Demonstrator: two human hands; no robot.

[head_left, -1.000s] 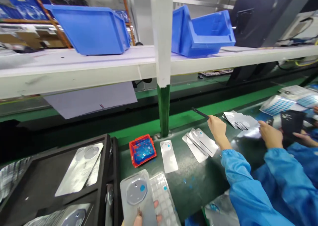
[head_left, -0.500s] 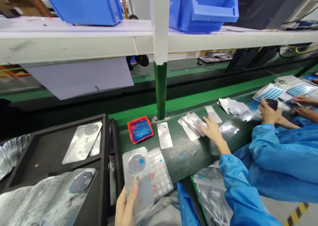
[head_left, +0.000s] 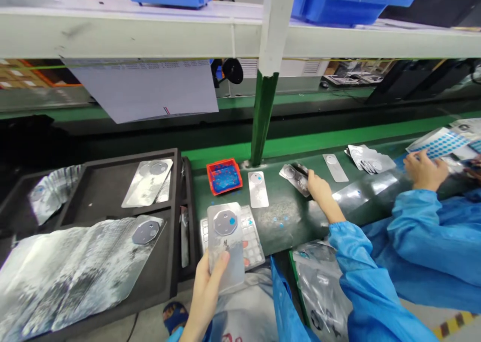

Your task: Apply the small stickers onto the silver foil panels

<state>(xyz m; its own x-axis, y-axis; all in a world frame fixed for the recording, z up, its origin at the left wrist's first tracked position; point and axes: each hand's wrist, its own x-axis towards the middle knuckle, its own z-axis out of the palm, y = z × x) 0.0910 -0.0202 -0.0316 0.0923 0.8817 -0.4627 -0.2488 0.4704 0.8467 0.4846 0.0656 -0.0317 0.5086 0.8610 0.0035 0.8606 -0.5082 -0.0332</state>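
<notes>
My left hand [head_left: 211, 277] grips a silvery phone back panel [head_left: 235, 251], thumb on its face and fingertips around its far edge. A round camera area with a blue dot is at the panel's top. Partly behind it is a white gridded tray [head_left: 254, 241]. My right hand [head_left: 319, 189] is closed on the near end of a small stack of phone back panels [head_left: 296, 180] on the green bench; the fingers are partly hidden. A single panel [head_left: 258, 194] with a blue dot lies left of that stack, and another panel [head_left: 335, 169] lies to its right.
A red tray [head_left: 240, 184] of small blue pieces stands beside the black foam tray [head_left: 173, 231] holding panels. A green post [head_left: 264, 116] rises behind. Right, a co-worker's hand [head_left: 426, 170] is near dotted sheets, beyond fanned panels [head_left: 372, 159]. A shelf [head_left: 150, 36] crosses above.
My right hand has gone from lying open over the fanned panels to gripping them, now gathered closer together. My left hand still holds its panel. The camera view has shifted.
</notes>
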